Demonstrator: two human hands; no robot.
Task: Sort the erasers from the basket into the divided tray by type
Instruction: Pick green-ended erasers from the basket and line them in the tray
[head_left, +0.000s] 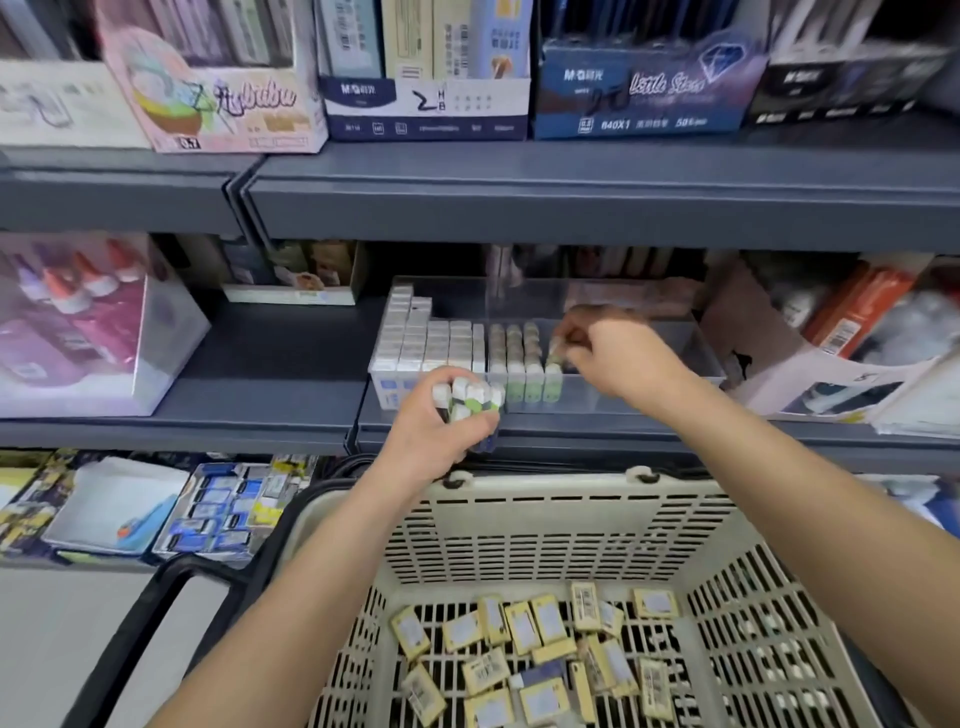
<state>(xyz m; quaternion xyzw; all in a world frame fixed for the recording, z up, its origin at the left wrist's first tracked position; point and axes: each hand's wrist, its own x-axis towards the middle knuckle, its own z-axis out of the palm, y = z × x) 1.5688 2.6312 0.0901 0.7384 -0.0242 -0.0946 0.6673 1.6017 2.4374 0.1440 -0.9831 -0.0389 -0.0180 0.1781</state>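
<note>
On the middle shelf (270, 374) straight ahead of me, the clear divided tray (675, 332) is partly filled. White erasers (415, 343) are packed at its left, green-sleeved erasers (524, 364) stand in rows beside them, and there is bare room to the right. My right hand (618, 353) reaches into the tray, fingertips pinching one green eraser (555, 354) at the end of the green rows, so I judge the step in hand to be seating that piece. My left hand (447, 431) is curled round a small bundle of erasers (467, 397) just in front of the tray's front wall. The basket (519, 519) below holds a loose scatter of yellow-sleeved erasers (535, 623), not yet sorted. Next I would release the piece once it stands upright against its neighbours, then draw another from the bundle. The upper shelf (571, 197) overhangs the tray, so the wrist should keep low. The tray's right side gives open room for pulling out.
</note>
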